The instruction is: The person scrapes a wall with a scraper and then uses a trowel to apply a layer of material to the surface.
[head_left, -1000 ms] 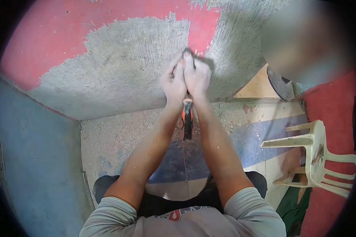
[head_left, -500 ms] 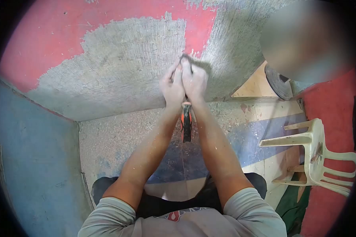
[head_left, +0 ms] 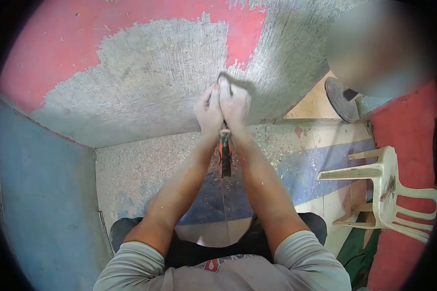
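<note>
My left hand and my right hand are side by side, dusted white, with fingers closed around the front part of a scraper. Its black and orange handle sticks out behind them, between my wrists. The scraper's dark tip shows just past my fingertips, at the wall; its exact blade shape is hidden. Around my hands the wall is bare, rough grey. Pink-red paint remains in a strip above my fingertips and across the upper left.
Paint flakes and dust cover the floor below the wall. A blue wall stands at left. On the right are a cream plastic chair, a dark round disc-shaped object and a red surface. A blurred patch hides the upper right.
Both hands and the scraper have moved slightly down the wall and a little left, staying together. My grip looks the same.
</note>
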Available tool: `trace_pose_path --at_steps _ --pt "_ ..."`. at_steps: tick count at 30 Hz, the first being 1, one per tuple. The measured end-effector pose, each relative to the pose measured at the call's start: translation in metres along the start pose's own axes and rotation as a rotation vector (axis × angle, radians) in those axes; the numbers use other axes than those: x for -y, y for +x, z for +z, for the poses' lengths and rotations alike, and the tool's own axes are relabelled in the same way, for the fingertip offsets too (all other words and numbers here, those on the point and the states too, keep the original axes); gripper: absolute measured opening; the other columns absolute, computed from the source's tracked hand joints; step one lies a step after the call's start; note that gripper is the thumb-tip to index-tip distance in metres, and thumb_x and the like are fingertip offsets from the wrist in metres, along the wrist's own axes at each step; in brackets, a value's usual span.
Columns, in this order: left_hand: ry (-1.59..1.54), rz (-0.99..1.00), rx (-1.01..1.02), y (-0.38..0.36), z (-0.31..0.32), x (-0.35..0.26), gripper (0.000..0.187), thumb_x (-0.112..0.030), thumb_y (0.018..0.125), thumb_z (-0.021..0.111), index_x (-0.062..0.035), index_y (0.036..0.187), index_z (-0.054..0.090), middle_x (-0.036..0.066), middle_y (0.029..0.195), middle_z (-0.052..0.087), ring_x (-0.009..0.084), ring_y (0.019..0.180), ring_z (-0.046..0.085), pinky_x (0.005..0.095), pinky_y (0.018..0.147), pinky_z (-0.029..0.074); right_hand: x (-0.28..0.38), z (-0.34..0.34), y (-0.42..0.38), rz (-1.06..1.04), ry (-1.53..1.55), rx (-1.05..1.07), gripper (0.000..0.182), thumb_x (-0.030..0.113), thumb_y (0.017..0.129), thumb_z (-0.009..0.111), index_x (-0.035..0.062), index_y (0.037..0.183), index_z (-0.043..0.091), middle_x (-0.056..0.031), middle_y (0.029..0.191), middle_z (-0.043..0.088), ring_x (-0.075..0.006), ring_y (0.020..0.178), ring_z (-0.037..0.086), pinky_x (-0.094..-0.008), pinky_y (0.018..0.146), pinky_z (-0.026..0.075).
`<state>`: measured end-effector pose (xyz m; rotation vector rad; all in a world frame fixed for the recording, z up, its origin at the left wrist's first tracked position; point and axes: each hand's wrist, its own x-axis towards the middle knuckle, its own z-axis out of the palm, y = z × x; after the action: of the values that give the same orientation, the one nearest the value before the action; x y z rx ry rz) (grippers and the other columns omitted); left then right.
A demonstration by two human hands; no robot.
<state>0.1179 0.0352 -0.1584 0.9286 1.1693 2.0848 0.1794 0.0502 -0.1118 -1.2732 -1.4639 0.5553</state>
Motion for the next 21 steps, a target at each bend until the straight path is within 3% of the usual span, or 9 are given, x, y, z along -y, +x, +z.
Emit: trace_pose_path --at_steps 3,9,12,14,18,19,21 --pt "0.024 -0.059 -0.037 -0.008 -0.006 0.005 0.023 -0.011 0.1 0.064 0.006 0.112 0.074 0.007 0.099 0.074 0.0118 0.09 0.064 0.0283 0.082 0.053 -0.005 0.002 -0.008 0.108 -0.013 0.036 0.055 0.047 0.095 0.06 -0.0038 0.077 0.071 -0.0312 0.075 0.064 -0.0494 0.076 0.066 -0.0537 0.07 0.05" --pt "-0.15 -0.055 -0.004 0.008 0.013 -0.033 0.021 -0.012 0.101 0.065 0.0064 0.107 0.074 0.001 0.095 0.071 0.0078 0.085 0.06 0.0243 0.076 0.051 0.016 -0.005 0.01 0.001 -0.031 0.009 0.056 0.047 0.095 0.06 -0.004 0.075 0.07 -0.0292 0.074 0.064 -0.049 0.076 0.066 -0.0535 0.07 0.05" --pt "0.075 -0.016 -0.022 -0.005 -0.009 0.008 0.023 -0.012 0.101 0.064 0.0062 0.112 0.073 0.003 0.095 0.072 0.0086 0.087 0.061 0.0261 0.078 0.052 0.002 -0.001 -0.005 0.052 -0.061 0.04 0.055 0.046 0.096 0.06 -0.0035 0.075 0.07 -0.0283 0.075 0.065 -0.0494 0.075 0.066 -0.054 0.07 0.05" --pt "0.019 -0.046 -0.044 -0.01 -0.008 0.006 0.023 -0.012 0.101 0.064 0.0059 0.111 0.073 0.002 0.095 0.072 0.0083 0.086 0.06 0.0254 0.077 0.051 -0.011 0.005 -0.014 0.103 -0.077 0.05 0.054 0.045 0.096 0.06 -0.0033 0.075 0.07 -0.0284 0.075 0.065 -0.0498 0.075 0.066 -0.054 0.07 0.05" --pt "-0.004 -0.026 0.014 0.015 0.002 -0.036 0.022 -0.012 0.101 0.064 0.0052 0.109 0.074 0.002 0.094 0.071 0.008 0.085 0.06 0.025 0.076 0.051 0.031 -0.001 0.014 -0.055 0.027 -0.01 0.052 0.044 0.096 0.06 -0.0022 0.076 0.07 -0.0281 0.074 0.065 -0.0498 0.076 0.065 -0.0544 0.069 0.05" --pt "-0.157 -0.093 0.006 0.015 0.008 -0.046 0.021 -0.012 0.101 0.064 0.005 0.109 0.074 0.002 0.094 0.072 0.008 0.085 0.06 0.025 0.078 0.051 0.037 -0.002 0.015 0.044 0.008 0.015 0.051 0.044 0.096 0.06 -0.002 0.077 0.07 -0.0276 0.075 0.065 -0.0493 0.076 0.065 -0.0549 0.069 0.05" --pt "-0.065 -0.059 0.013 0.009 -0.003 -0.028 0.022 -0.012 0.101 0.064 0.0049 0.109 0.074 0.002 0.095 0.072 0.0085 0.085 0.06 0.0255 0.078 0.051 0.015 0.008 0.006 0.0 0.009 -0.012 0.052 0.045 0.096 0.06 -0.0022 0.077 0.07 -0.0285 0.076 0.065 -0.0493 0.076 0.066 -0.0549 0.07 0.05"
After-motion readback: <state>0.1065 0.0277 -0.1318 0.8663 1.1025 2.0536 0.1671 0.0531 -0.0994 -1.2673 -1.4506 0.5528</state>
